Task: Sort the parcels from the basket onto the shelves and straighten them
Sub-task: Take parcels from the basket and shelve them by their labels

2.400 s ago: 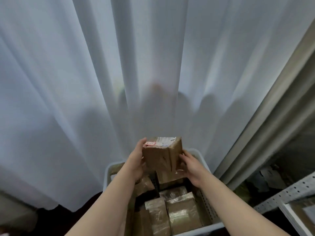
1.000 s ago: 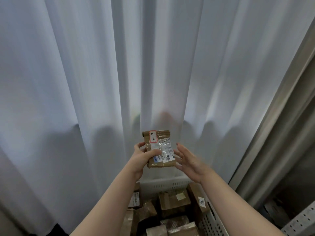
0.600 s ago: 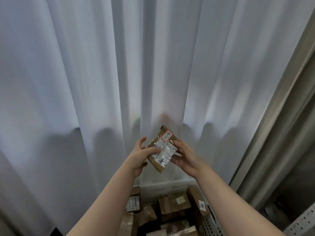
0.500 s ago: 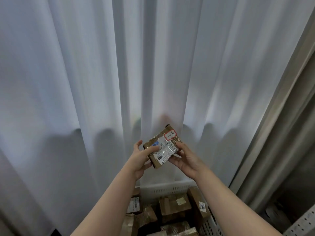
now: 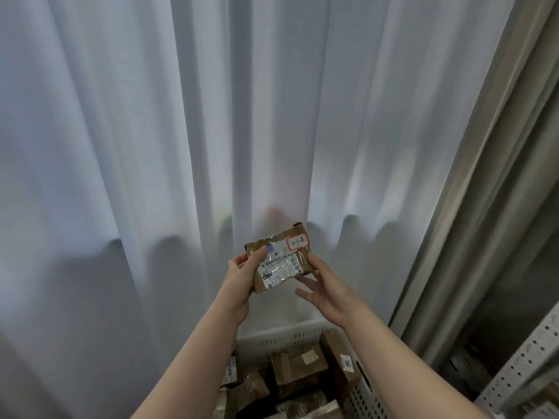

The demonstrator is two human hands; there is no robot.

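A small brown parcel of tape-wrapped cardboard (image 5: 279, 261) is held up well above the white perforated plastic basket (image 5: 284, 334). It is judged light and fairly stiff, though its glossy tape may prove slippery, so it is best taken by its short edges. A white printed label is carried across its face, with a red-bordered sticker (image 5: 298, 241) marked 3-1-8. It is gripped by the left hand (image 5: 242, 273), thumb over the front; the right hand (image 5: 326, 285) is spread wide, merely touching its edge.
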